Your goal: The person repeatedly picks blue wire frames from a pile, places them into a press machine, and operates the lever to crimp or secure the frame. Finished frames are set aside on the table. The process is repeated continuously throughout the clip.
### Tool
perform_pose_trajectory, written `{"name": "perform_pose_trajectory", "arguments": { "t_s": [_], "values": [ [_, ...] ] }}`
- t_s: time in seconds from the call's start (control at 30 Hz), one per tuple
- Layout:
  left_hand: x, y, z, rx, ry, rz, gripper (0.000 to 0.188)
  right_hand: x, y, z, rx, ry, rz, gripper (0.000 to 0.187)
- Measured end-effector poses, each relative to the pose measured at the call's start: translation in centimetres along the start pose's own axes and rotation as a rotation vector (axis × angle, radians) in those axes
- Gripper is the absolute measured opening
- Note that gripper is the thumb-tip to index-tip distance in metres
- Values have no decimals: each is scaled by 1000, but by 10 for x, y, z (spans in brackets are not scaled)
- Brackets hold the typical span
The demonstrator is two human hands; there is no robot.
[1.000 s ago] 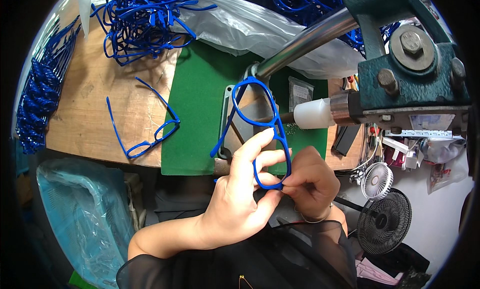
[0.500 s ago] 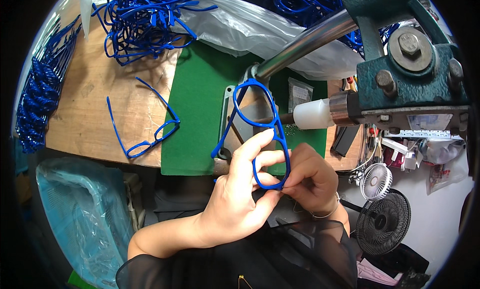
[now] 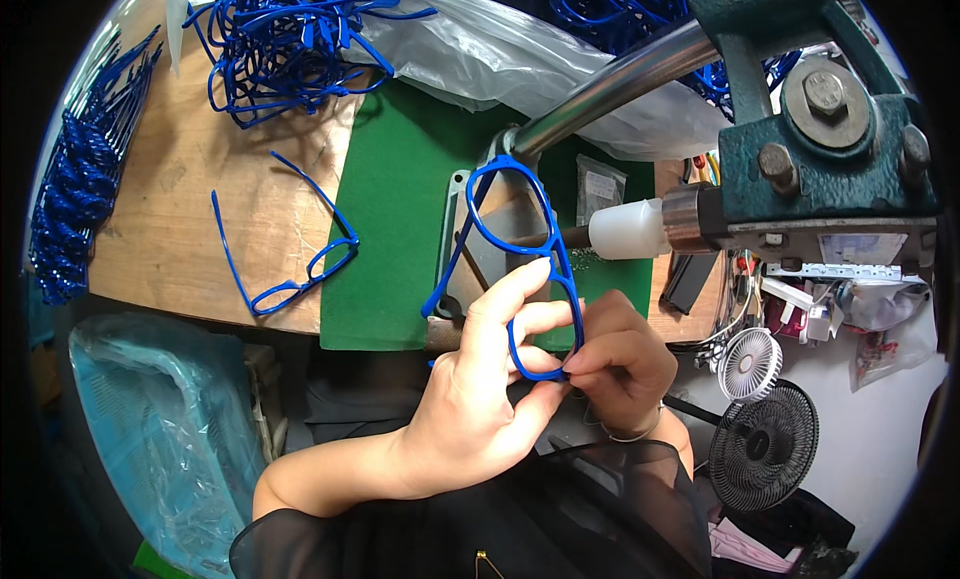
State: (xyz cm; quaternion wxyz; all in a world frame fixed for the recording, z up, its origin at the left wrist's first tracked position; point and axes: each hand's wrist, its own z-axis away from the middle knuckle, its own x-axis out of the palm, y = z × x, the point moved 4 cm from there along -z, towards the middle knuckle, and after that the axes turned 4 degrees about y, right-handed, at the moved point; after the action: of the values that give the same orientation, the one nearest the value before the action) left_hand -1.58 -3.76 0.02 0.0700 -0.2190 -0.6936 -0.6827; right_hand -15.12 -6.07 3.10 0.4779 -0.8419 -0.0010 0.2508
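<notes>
My left hand (image 3: 470,394) curls around the blue glasses frame (image 3: 553,247), held upright-looking above the bench; my right hand (image 3: 625,369) pinches its near corner, thumb to forefinger, perhaps with something tiny I can't make out. This one looks mid-work; a loose pair (image 3: 351,242) left of my fingers and a heap (image 3: 290,59) beyond it are of unclear stage. Green mat (image 3: 385,229) lies past my fingertips, fans (image 3: 750,366) to their right.
</notes>
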Motion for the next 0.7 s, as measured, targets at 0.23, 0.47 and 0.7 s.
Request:
{"name": "perform_pose_trajectory", "arguments": {
  "t_s": [0.23,0.47,0.7],
  "values": [
    [-2,5,-6,2,-21,15,81,0,8,2,88,83,-270,22],
    [10,34,-52,245,34,-110,79,-36,3,-16,15,359,-272,32],
    [27,22,-72,223,-45,-113,73,-133,-89,-54,-606,1224,-35,22]
  ]
}}
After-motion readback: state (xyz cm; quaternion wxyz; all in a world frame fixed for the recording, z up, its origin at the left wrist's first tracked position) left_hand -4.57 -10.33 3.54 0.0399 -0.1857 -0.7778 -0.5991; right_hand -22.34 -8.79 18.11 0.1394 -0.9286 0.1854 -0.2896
